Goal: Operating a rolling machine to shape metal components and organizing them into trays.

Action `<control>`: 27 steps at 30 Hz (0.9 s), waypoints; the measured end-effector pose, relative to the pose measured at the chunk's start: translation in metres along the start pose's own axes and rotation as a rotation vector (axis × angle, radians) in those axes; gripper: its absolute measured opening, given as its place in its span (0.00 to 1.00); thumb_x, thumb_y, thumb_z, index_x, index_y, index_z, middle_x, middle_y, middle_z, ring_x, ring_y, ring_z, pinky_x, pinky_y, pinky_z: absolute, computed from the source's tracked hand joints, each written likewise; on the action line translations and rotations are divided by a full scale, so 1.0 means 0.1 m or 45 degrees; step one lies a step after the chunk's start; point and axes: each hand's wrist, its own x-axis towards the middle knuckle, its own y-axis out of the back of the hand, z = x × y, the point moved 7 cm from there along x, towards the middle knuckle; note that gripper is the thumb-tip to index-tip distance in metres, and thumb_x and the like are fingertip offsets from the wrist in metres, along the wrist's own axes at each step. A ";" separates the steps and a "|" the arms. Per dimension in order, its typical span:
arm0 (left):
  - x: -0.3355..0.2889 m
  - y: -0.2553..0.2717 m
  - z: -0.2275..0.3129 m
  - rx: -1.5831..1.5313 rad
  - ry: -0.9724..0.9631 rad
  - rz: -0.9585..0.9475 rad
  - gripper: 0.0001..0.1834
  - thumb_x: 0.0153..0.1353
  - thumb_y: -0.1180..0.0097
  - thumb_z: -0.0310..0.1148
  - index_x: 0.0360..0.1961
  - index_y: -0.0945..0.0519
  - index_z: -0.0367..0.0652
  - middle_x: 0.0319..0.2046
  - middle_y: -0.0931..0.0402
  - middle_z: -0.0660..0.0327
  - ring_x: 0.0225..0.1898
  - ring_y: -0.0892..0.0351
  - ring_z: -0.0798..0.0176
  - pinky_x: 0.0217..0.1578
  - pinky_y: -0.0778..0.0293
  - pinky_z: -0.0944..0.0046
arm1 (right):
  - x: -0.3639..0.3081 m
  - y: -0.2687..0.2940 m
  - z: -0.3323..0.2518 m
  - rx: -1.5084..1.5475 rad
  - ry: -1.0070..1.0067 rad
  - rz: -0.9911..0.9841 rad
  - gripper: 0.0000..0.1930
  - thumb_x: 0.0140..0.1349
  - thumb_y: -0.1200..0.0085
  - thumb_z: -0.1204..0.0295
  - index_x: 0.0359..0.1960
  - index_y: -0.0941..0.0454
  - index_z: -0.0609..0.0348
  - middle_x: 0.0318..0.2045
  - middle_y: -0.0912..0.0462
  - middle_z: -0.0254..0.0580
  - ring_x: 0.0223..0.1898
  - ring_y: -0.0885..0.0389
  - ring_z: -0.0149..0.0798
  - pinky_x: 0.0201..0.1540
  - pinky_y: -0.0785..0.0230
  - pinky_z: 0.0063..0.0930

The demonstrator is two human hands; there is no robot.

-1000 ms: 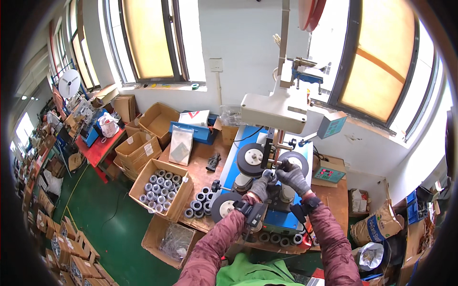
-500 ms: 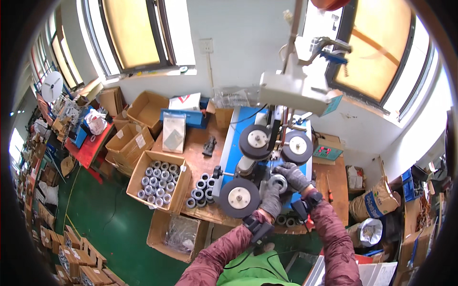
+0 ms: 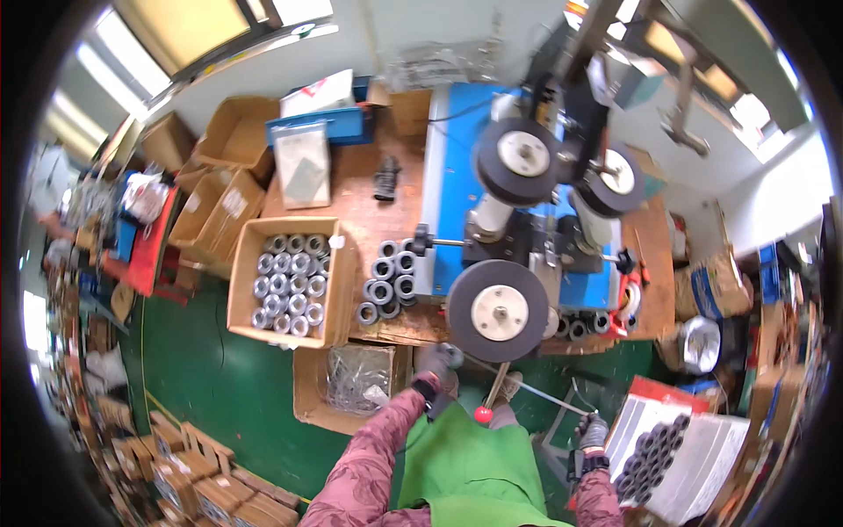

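My left hand (image 3: 435,364), in a grey glove, is below the front edge of the workbench, beside an open carton. Its fingers are closed on a metal ring (image 3: 453,356), of which only part shows. My right hand (image 3: 593,431), also gloved, is low on the right with its fingers curled; what they hold, if anything, I cannot make out. Right of it, several dark rings (image 3: 652,457) lie in rows on a pale sheet. The machine with black wheels (image 3: 499,311) stands on the bench ahead of both hands.
A carton of metal rings (image 3: 290,283) sits on the bench's left, with loose rings (image 3: 386,279) beside it. The open carton (image 3: 357,378) below holds clear plastic. A red-knobbed lever (image 3: 483,414) sticks out between my arms. More rings (image 3: 580,327) line the bench's front right.
Both hands have left the machine, where they were together at a ring. My left hand has come down and left, my right hand down and right. The view has tilted down.
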 end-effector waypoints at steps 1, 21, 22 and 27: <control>0.30 0.46 -0.71 0.020 0.283 0.160 0.14 0.60 0.54 0.41 0.35 0.23 0.42 0.30 0.22 0.59 0.30 0.24 0.65 0.31 0.28 0.57 | -0.02 -0.03 0.04 0.054 -0.012 -0.174 0.10 0.62 0.58 0.66 0.23 0.33 0.49 0.11 0.39 0.27 0.08 0.45 0.27 0.09 0.48 0.22; -0.36 1.72 -1.61 0.220 0.424 0.331 0.22 0.55 0.49 0.49 0.42 0.27 0.43 0.25 0.24 0.56 0.25 0.25 0.58 0.26 0.29 0.60 | -0.20 1.72 -1.46 -1.694 0.805 0.740 0.37 0.37 0.39 0.46 0.47 0.28 0.58 0.48 0.29 0.54 0.48 0.28 0.48 0.50 0.36 0.38; -0.47 1.51 -1.60 0.191 0.455 0.318 0.20 0.55 0.48 0.48 0.40 0.27 0.43 0.24 0.25 0.57 0.24 0.25 0.58 0.25 0.29 0.60 | -0.20 1.75 -1.48 -1.761 0.934 0.863 0.40 0.35 0.39 0.44 0.48 0.29 0.60 0.46 0.28 0.53 0.49 0.29 0.48 0.52 0.37 0.39; -1.06 1.17 -1.38 0.039 0.472 0.296 0.14 0.52 0.45 0.46 0.30 0.29 0.47 0.20 0.29 0.59 0.20 0.28 0.60 0.20 0.31 0.61 | 0.17 1.59 -1.34 -1.695 0.997 0.793 0.39 0.41 0.42 0.48 0.51 0.34 0.63 0.45 0.27 0.57 0.47 0.29 0.54 0.50 0.39 0.43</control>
